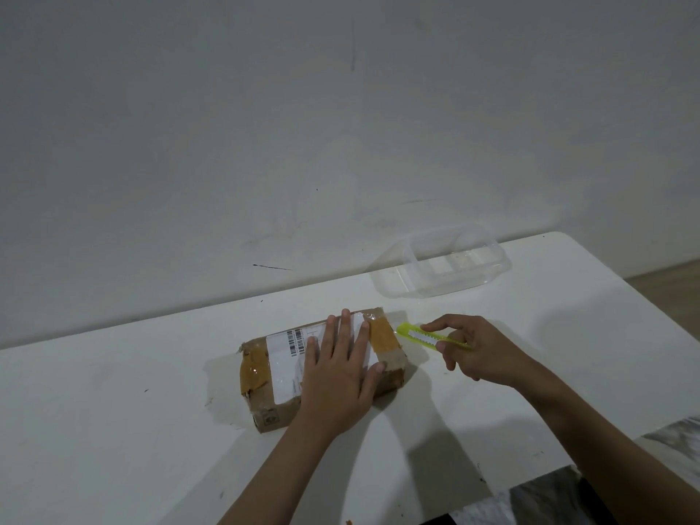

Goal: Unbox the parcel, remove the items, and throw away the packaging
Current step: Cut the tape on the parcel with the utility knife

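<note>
Left hand (pixel 339 377) pressed flat, fingers spread wide, palm down on top of brown cardboard parcel (pixel 322 369) wrapped in tan tape with white barcode label; gripping nothing, only pinning the box. Parcel flat on white tabletop (pixel 113 430), near centre, still sealed all round as far as visible. Long axis running from near-left to far-right, roughly along table's back edge.

Right hand (pixel 475 348) just beside parcel's right end, closed round a lime-green plastic utility knife (pixel 432 335), thumb on the white ridged slider. Knife nose aimed left toward taped right end of parcel, close to it but apart; no blade visible beyond the nose, too small to be sure. Knife nearly in line with parcel's long axis, so likely next move: extend blade, enter tape at that end. Right hand clearly nearer to that end; left fingertips near the tape strip there, a hazard if the cut runs inward.

Farther back, well apart on right: clear plastic lidless tub (pixel 454 263), apparently empty. Beyond, plain grey-white wall (pixel 265 126).
</note>
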{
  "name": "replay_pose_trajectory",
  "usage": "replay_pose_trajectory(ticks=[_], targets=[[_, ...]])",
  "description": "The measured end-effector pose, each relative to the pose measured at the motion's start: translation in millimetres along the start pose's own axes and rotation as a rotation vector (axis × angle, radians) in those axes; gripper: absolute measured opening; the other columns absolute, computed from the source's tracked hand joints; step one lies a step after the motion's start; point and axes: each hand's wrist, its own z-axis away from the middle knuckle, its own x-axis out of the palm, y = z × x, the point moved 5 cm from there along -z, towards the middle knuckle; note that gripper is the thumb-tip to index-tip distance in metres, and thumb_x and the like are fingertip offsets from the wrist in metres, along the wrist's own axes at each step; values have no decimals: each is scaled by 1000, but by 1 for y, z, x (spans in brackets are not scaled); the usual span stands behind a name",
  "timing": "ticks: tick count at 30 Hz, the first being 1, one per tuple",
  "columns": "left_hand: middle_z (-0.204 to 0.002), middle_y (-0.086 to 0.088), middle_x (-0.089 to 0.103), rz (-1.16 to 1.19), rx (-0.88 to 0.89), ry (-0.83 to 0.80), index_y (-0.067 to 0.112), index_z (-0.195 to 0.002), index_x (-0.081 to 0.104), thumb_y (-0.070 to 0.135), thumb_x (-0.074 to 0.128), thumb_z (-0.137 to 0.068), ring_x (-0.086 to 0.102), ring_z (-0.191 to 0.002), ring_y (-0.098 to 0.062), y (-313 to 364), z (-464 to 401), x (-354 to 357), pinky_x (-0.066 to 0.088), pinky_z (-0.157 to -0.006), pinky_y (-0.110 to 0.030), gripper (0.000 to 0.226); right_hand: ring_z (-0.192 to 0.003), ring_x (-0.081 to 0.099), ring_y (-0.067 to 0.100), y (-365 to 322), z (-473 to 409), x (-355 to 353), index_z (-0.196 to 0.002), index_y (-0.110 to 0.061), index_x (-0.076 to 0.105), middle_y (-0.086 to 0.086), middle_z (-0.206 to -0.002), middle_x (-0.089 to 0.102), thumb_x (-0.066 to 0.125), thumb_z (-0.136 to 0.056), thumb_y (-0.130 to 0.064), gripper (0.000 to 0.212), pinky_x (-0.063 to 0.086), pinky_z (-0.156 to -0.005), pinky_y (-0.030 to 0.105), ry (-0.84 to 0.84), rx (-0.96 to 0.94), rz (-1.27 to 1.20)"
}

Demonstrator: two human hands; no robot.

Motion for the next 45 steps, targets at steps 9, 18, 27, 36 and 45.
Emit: replay_pose_trajectory(ticks=[9,18,27,36,45], targets=[[-159,-3,-1,-3,-4,-9,25,-151,10,58,10,-94,-7,-146,-24,-1,0,2,11,-113,-53,65,-36,40,8,-6,0,-3,-105,-28,66,4,-58,61,55,-91,-12,24,36,-40,21,-25,12,50],[-159,-6,9,-8,-6,6,23,-149,19,57,16,-95,5,-146,-27,-2,-1,2,19,-111,-56,63,-37,41,9,-5,8,-5,-104,-28,65,5,-58,61,54,-91,-11,24,37,-40,22,-56,48,86],[-158,-7,8,-19,-1,-12,22,-150,17,56,16,-95,3,-146,-28,-2,-3,4,19,-111,-56,64,-39,41,11,-7,18,-1,-102,-30,66,4,-57,61,55,-91,-13,23,37,-41,21,-97,33,99],[-159,-3,0,34,-6,-24,25,-150,14,59,13,-93,-8,-144,-23,-3,-5,2,10,-113,-53,66,-38,39,11,-5,28,-7,-102,-32,67,5,-58,62,54,-89,-8,31,37,-41,22,-53,16,52],[-159,2,-10,163,-153,-126,34,-150,6,68,16,-84,-13,-145,-19,-20,-21,-17,-4,-115,-50,75,-39,38,14,-6,40,-1,-107,-31,65,6,-56,62,56,-91,-7,30,37,-39,20,173,-58,-129]])
